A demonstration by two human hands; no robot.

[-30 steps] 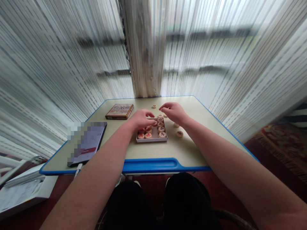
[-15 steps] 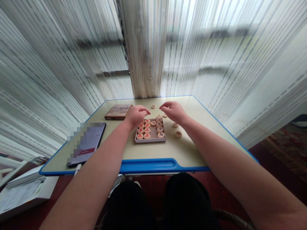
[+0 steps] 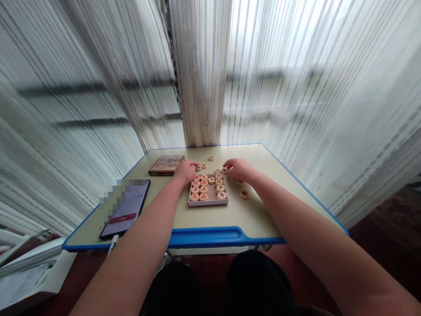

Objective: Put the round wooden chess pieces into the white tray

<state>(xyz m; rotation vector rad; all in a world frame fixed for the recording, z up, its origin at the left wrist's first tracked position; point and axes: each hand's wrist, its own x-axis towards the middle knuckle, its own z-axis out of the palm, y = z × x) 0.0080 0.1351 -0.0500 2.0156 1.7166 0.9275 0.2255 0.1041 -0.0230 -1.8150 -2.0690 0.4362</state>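
My left hand [image 3: 186, 172] is beyond the far left corner of a shallow open box [image 3: 208, 203], its fingers closed at a round wooden Chinese chess piece [image 3: 198, 168]. To the right of the box's far side, my right hand [image 3: 239, 168] has its bent fingers closed at another Chinese chess piece [image 3: 225, 171]. Both pieces rest at tabletop level. Inside the box, red-marked pieces [image 3: 203, 190] fill two columns on the left. Black-marked pieces [image 3: 220, 188] line the right column, with a black horse piece [image 3: 211, 180] at the top of the middle one.
Loose pieces lie beyond the box, including one far piece [image 3: 211, 158]. Another piece [image 3: 244, 194] sits right of it, near my right forearm. A box lid [image 3: 166, 165] lies at left, and a phone [image 3: 126, 210] with a cable is near the blue-edged table's [image 3: 158, 210] left side.
Both hands have lowered onto loose pieces; my left hand has moved back off the box's corner, showing the red pieces there. The camera view has tilted up slightly.
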